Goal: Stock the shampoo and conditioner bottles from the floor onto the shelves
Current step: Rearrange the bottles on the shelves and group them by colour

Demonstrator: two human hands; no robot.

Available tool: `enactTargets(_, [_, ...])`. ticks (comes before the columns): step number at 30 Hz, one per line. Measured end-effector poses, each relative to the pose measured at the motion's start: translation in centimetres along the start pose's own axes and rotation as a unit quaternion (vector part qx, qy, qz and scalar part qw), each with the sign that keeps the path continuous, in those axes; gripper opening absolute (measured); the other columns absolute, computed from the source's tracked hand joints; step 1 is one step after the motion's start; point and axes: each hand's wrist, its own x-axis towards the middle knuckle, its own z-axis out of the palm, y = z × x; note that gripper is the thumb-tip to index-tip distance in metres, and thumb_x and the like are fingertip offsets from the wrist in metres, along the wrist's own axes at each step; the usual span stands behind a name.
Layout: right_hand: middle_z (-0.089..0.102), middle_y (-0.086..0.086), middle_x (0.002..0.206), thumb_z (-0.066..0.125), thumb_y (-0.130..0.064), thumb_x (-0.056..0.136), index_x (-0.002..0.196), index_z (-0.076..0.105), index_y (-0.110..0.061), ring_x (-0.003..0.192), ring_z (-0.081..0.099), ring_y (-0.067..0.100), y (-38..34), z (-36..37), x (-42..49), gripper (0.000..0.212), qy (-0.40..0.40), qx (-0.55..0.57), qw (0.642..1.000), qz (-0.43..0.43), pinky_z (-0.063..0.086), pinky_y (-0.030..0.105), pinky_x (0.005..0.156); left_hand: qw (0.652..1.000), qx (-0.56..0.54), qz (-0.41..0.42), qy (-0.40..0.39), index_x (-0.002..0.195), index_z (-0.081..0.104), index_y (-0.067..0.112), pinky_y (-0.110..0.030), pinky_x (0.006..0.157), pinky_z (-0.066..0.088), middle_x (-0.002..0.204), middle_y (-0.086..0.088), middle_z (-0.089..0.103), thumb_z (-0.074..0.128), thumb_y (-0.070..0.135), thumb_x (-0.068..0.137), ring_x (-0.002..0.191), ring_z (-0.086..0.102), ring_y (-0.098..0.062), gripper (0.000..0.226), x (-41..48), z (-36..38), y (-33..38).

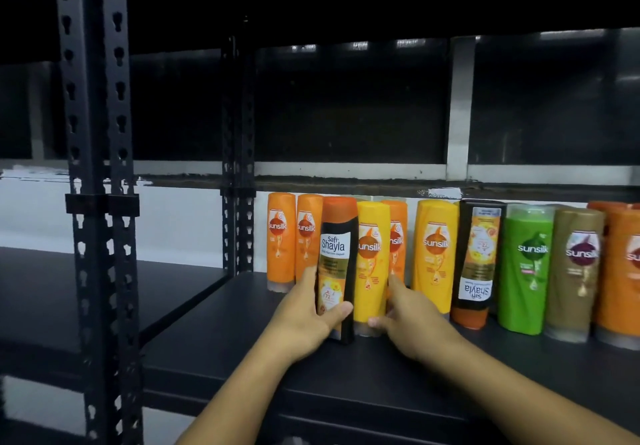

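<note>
My left hand (304, 316) grips a black Safi Shayla bottle (337, 257) with an orange cap, upright and slightly tilted on the dark shelf (242, 333). Right beside it stands a yellow Sunsilk bottle (371, 264), and my right hand (412, 320) holds its lower part, fingers around its base. Behind them stand orange Sunsilk bottles (280, 243). To the right run another yellow Sunsilk bottle (434, 254), a second Safi Shayla bottle (479, 264) standing cap down, a green bottle (526, 271), a brown bottle (575, 271) and an orange one (620, 271) cut off by the frame edge.
A black perforated upright post (100, 202) stands at the near left, and another post (239, 167) at the shelf's back corner. The shelf's front edge (311, 396) runs under my forearms. A neighbouring shelf (104, 292) lies to the left. A dark window wall is behind.
</note>
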Motion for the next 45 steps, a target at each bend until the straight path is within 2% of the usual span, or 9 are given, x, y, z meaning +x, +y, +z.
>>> enactTargets(4, [0.064,-0.007,0.108,0.065,-0.019,0.095,0.129,0.058,-0.023,0.098,0.065,0.016,0.7,-3.8,0.3,0.035,0.069,0.014,0.997,-0.034,0.056,0.032,0.086,1.0,0.007,0.011,-0.003,0.141,0.035,0.047,-0.024,0.101,0.046,0.131,0.024,0.059,0.075,0.038,0.092,0.121,0.056,0.003,0.064,-0.1,-0.1,0.0])
enactTargets(8, [0.049,0.0,0.147,0.066,-0.02,0.096,0.15,0.042,-0.021,0.119,0.059,0.022,-0.2,-7.9,2.7,0.059,0.203,0.033,0.974,-0.099,0.051,0.039,0.101,1.0,0.01,0.018,-0.02,0.14,0.031,0.05,-0.026,0.104,0.045,0.13,0.026,0.057,0.073,0.035,0.094,0.121,0.055,0.002,0.064,-0.2,-0.2,0.2])
enactTargets(11, [0.03,-0.001,0.163,0.067,-0.02,0.096,0.16,0.022,-0.028,0.136,0.049,0.024,-1.7,-10.3,5.0,0.078,0.141,-0.009,0.984,-0.107,0.049,0.038,0.106,1.0,-0.002,0.015,-0.027,0.138,0.032,0.054,-0.025,0.103,0.047,0.124,0.031,0.058,0.073,0.035,0.094,0.118,0.056,0.007,0.063,-0.1,-0.2,-0.1])
enactTargets(14, [0.036,0.003,0.159,0.065,-0.02,0.097,0.16,0.016,-0.035,0.1,0.066,0.02,-2.8,-11.6,6.6,0.081,0.059,-0.044,0.994,-0.087,0.058,0.022,0.059,0.999,-0.024,0.008,-0.046,0.129,0.033,0.064,-0.027,0.106,0.046,0.123,0.039,0.057,0.074,0.035,0.093,0.12,0.054,0.009,0.062,0.1,-0.3,-0.6])
enactTargets(19, [0.042,0.006,0.143,0.068,-0.034,0.093,0.15,0.043,-0.026,0.12,0.056,0.03,-3.9,-12.9,6.6,0.063,0.068,-0.194,0.975,-0.083,0.055,0.039,0.094,0.996,-0.063,-0.002,-0.066,0.125,0.035,0.063,-0.013,0.097,0.044,0.124,0.038,0.055,0.074,0.026,0.095,0.112,0.054,0.019,0.062,0.4,-0.2,-0.9])
enactTargets(26, [0.064,-0.001,0.124,0.069,-0.049,0.088,0.138,0.052,-0.03,0.111,0.059,0.022,-3.9,-15.0,3.9,0.056,0.079,-0.256,0.961,-0.07,0.054,0.036,0.081,0.994,-0.082,-0.005,-0.072,0.134,0.032,0.053,-0.003,0.083,0.046,0.127,0.028,0.059,0.072,0.02,0.096,0.11,0.057,0.019,0.065,0.0,-0.2,-0.6])
enactTargets(33, [0.056,0.0,0.129,0.066,-0.035,0.096,0.138,0.051,-0.034,0.103,0.06,0.02,-2.4,-15.6,0.8,0.045,0.045,0.046,0.997,-0.029,0.056,0.034,0.08,0.992,-0.08,-0.037,-0.086,0.129,0.036,0.056,-0.029,0.109,0.048,0.131,0.024,0.06,0.072,0.021,0.096,0.124,0.057,0.003,0.06,0.1,-0.2,0.1])
enactTargets(39, [0.051,-0.009,0.133,0.071,-0.035,0.093,0.155,0.017,-0.041,0.118,0.057,0.021,1.3,-11.3,-2.2,0.083,0.052,0.225,0.973,-0.026,0.049,0.039,0.096,0.99,-0.063,-0.053,-0.114,0.145,0.037,0.043,-0.04,0.115,0.044,0.135,0.022,0.061,0.075,0.03,0.093,0.127,0.057,0.0,0.065,0.5,0.4,0.9])
enactTargets(45, [0.06,-0.021,0.122,0.078,-0.029,0.088,0.132,0.041,-0.043,0.114,0.062,0.011,5.7,-5.8,-4.4,0.059,-0.034,0.258,0.966,-0.001,0.05,0.046,0.106,0.987,-0.059,-0.065,-0.136,0.142,0.036,0.046,-0.046,0.116,0.042,0.137,0.02,0.06,0.075,0.036,0.09,0.13,0.055,-0.006,0.066,1.9,2.5,1.7])
